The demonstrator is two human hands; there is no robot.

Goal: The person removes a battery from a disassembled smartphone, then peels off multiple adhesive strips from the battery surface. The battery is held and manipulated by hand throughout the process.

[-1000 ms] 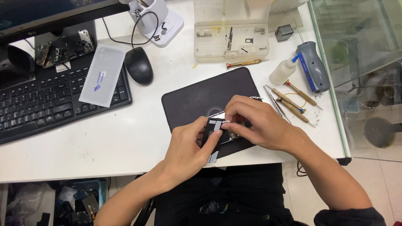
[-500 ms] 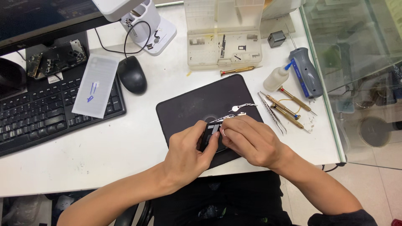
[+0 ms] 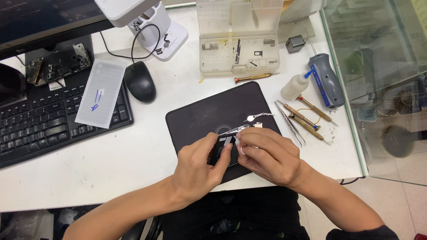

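Observation:
A small dark phone-like device (image 3: 225, 146) lies on a black work mat (image 3: 200, 118) near the table's front edge. My left hand (image 3: 198, 166) grips its left side, thumb and index finger on top. From the right, my right hand (image 3: 267, 155) pinches its upper right corner, where a thin metal strip (image 3: 233, 130) sticks out. Both hands hide most of the device. A small metal pin tool (image 3: 257, 117) lies on the mat just above my right hand.
Tweezers (image 3: 289, 118) and brass screwdrivers (image 3: 307, 116) lie right of the mat, with a white squeeze bottle (image 3: 296, 86) and a grey-blue tool (image 3: 327, 82). A clear parts box (image 3: 238, 38), black mouse (image 3: 139, 82), keyboard (image 3: 40, 120) with a pale phone case (image 3: 101, 92), and a glass panel (image 3: 378, 66) surround it.
The view has shifted slightly. Both hands stay on the device; my right hand's fingers have closed in on its upper right corner.

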